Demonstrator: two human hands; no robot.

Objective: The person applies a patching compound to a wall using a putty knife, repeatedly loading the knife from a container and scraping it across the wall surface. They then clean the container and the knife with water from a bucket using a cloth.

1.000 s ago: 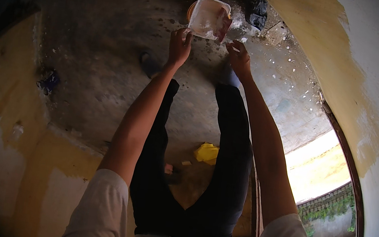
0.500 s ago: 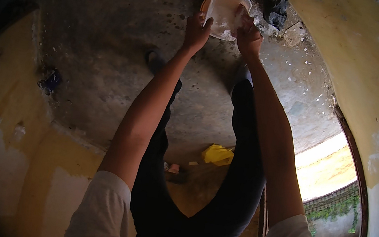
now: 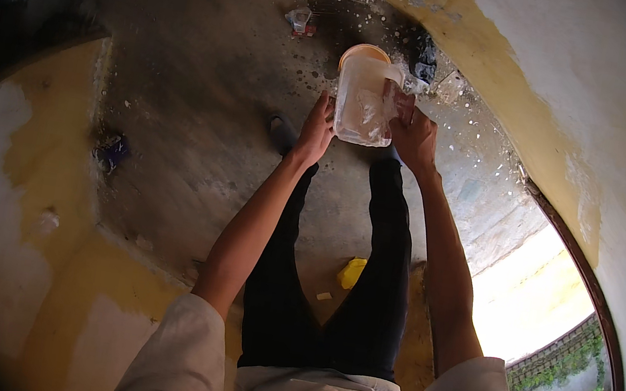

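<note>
A whitish rectangular plastic tub (image 3: 358, 97), its inside smeared with white residue, is held out in front of me over the floor. My left hand (image 3: 315, 129) grips its left wall near the close end. At the tub's right side my right hand (image 3: 417, 140) is closed on a flat reddish-brown piece (image 3: 398, 101), which reaches over the rim into the tub. Its exact kind cannot be made out. Beyond the tub shows the rim of a round orange bucket (image 3: 367, 48), partly hidden by it.
A crumpled black plastic bag (image 3: 424, 57) lies by the right wall, near white specks on the concrete floor (image 3: 191, 88). Clear and red litter (image 3: 300, 22) lies farther off. A yellow bag (image 3: 351, 273) sits between my legs, and a dark blue item (image 3: 111, 151) by the left wall. An open doorway (image 3: 542, 286) is at right.
The tub and both hands appear lower in the picture, and the whole view has shifted too. More of the orange bucket and the far floor now shows. Both hands keep their holds.
</note>
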